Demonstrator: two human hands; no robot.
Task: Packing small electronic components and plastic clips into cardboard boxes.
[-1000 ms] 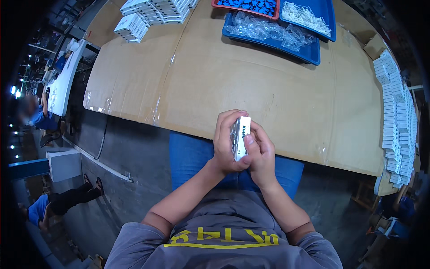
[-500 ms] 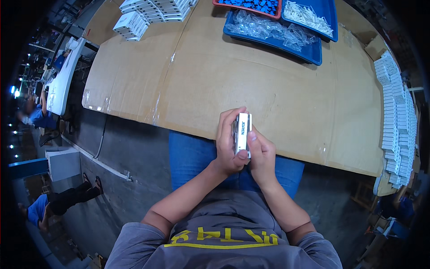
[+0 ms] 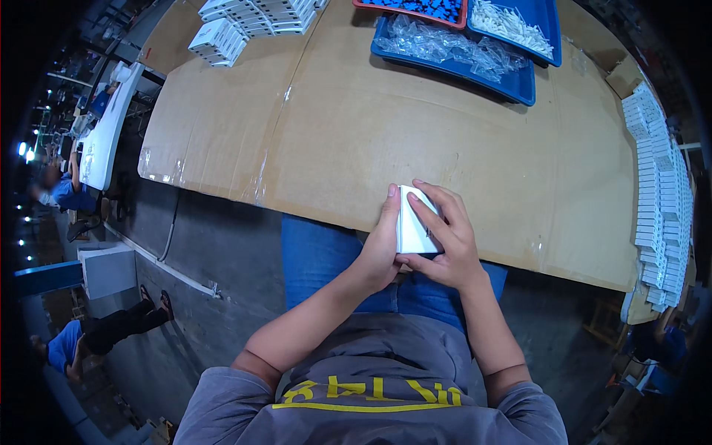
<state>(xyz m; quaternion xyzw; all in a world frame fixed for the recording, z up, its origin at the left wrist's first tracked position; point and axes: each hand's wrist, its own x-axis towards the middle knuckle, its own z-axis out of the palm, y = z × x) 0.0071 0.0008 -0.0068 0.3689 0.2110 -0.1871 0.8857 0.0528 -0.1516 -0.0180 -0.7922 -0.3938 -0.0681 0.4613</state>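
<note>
Between my two hands, just over the near edge of the cardboard-covered table, is a small flat white box with a broad face turned up. My left hand grips its left side, the thumb lying along that edge. My right hand closes on the right side, with fingers laid across the upper face and the thumb at the near end. Those fingers hide part of the box, and its underside is out of sight.
The cardboard tabletop spreads ahead. At the far side stand a blue tray of clear plastic pieces, a red tray of blue parts and a blue tray of white pieces. White boxes are stacked far left and along the right.
The white box has been turned from its narrow printed side to a broad white face. My right hand has moved from its near end to reach across it.
</note>
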